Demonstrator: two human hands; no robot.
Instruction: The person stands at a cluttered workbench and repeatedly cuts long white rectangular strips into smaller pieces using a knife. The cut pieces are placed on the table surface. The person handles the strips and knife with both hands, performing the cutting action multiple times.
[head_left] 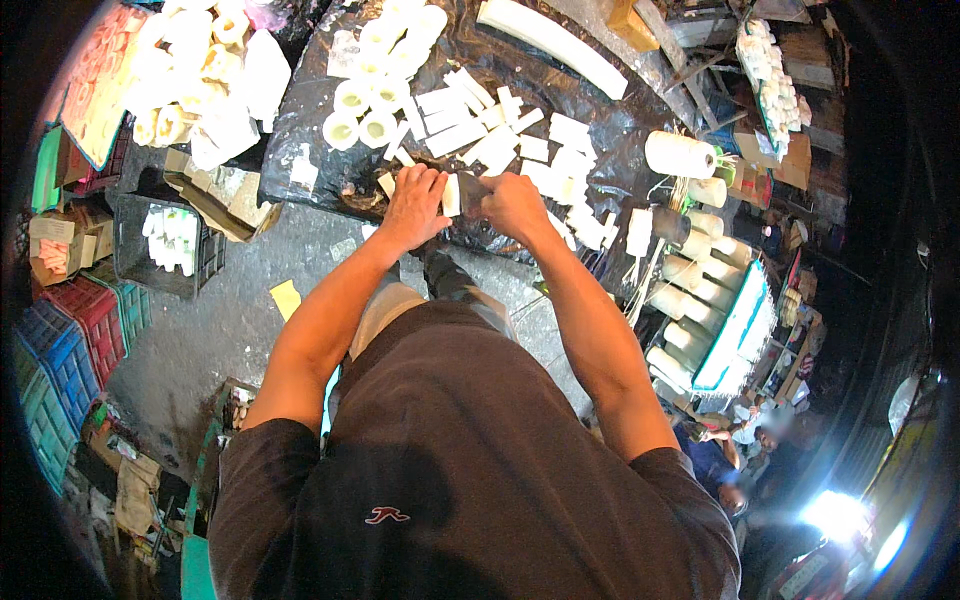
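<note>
In front of me, at the near edge of a table, my left hand (412,208) grips a pale cream-white piece (452,197), its fingers over the far side and its thumb on the near side. My right hand (516,207) is closed round the handle of a knife, mostly hidden by the fingers. The knife's broad dark blade (470,193) stands right against the piece. Just beyond my hands lies a loose heap of cut pale blocks (490,145). Several hollow pale cylinders (378,130) stand behind and left of it.
Dark plastic sheeting (310,125) covers the table. A long curved pale strip (555,45) lies at its far side. Stacked pale cylinders (700,285) are at the right. Crates (85,315) and a cardboard box (225,200) stand to the left. People (725,465) are at the lower right.
</note>
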